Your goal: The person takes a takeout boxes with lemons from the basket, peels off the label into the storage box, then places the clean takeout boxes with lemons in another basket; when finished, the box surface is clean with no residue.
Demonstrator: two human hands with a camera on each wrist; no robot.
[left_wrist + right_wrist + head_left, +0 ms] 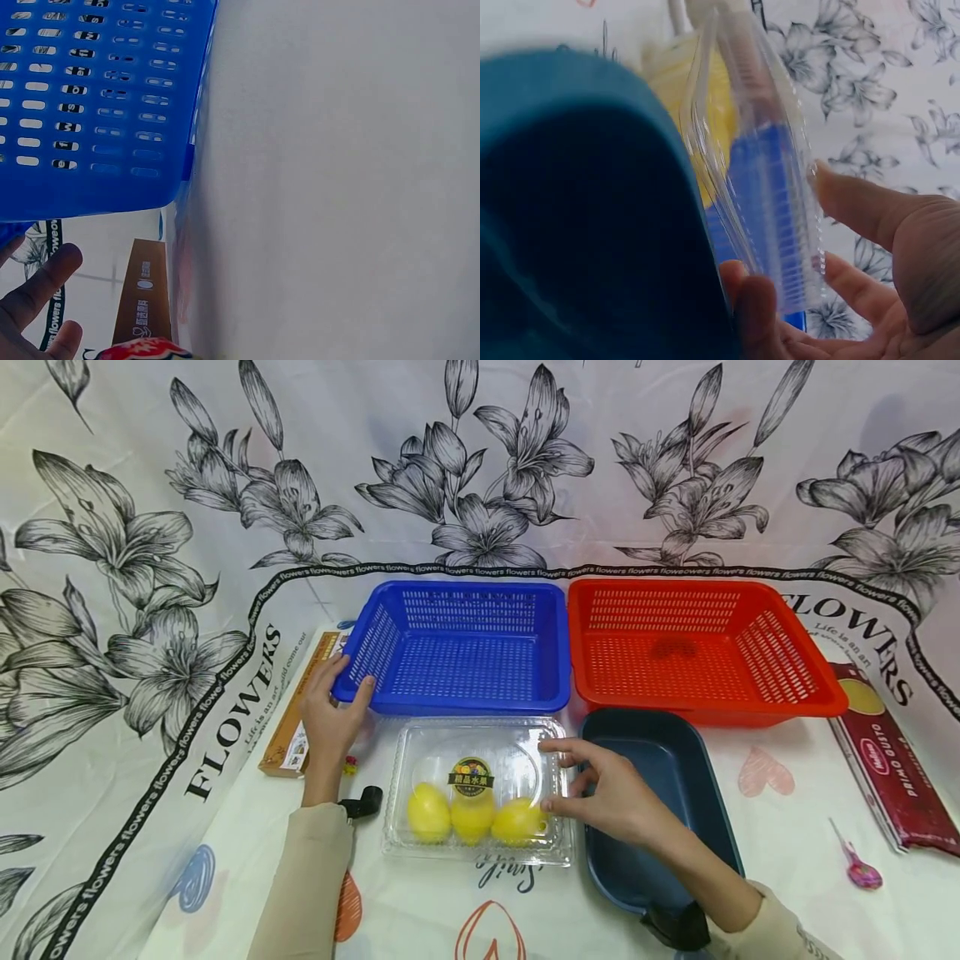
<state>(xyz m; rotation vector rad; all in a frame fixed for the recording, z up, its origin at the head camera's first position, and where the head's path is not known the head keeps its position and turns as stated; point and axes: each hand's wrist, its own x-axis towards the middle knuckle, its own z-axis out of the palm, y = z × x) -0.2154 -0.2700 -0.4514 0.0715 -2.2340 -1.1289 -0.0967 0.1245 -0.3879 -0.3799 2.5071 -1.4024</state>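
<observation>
A clear plastic fruit box [517,760] with a round label lies in front of the baskets, its lid down over several yellow lemons [472,817]. My right hand [611,789] holds its right edge, thumb and index finger on the lid and the other fingers bent at the side; the lid's ridged edge also shows in the right wrist view. My left hand [333,706] is at the front left corner of a blue basket [468,700], thumb and fingers spread. In the left wrist view, its fingers [56,274] appear just below the basket wall; contact is unclear.
A red basket [705,706] stands right of the blue one. A dark blue tub [693,777] sits under my right forearm. At left are a brown box [288,735] and a black pipe-shaped object [363,802]; at right, a dark red packet [892,760] and a pink-wrapped lollipop [862,872].
</observation>
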